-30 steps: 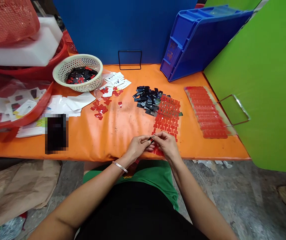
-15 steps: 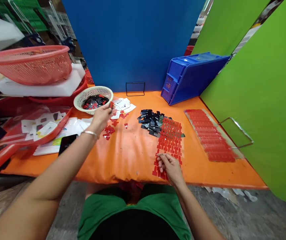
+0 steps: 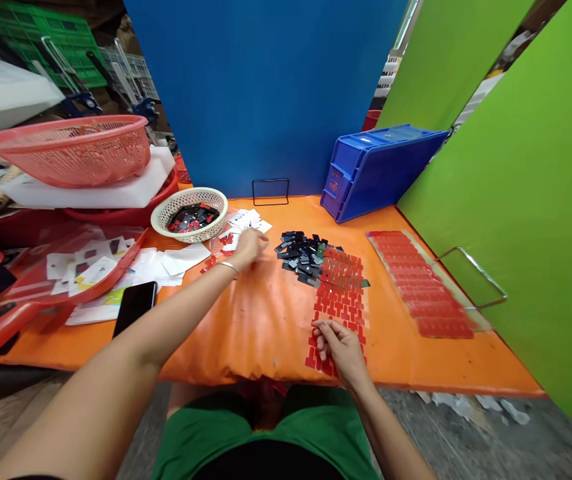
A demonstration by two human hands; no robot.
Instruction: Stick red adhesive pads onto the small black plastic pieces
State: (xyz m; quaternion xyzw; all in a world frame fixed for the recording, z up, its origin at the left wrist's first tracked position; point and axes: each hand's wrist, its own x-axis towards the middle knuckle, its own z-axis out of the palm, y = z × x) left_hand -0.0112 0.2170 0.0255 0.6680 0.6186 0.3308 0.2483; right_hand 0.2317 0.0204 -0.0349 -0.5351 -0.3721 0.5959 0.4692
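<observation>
On the orange surface (image 3: pixel 259 323), black tags (image 3: pixel 301 255), small, flat and glossy, sprawl in a heap against the red sheet (image 3: pixel 340 300), all T-shaped cuts! Left hand (image 3: pixel 251 247) left of the heap, fingers half-curled, any hold unclear; right hand (image 3: pixel 339 341) over the sheet's near end, fingertips close together, contents impossible to tell.

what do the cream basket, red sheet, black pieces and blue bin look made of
Cream basket: likely moulded plastic, satin, given its lattice wall.
Red sheet: possibly thin film, flat with crisp shapes; finish unclear.
Black pieces: plastic or metal, perhaps; glints suggest smoothness.
Blue bin: probably plastic, slightly glossy, with moulded ridges.
</observation>
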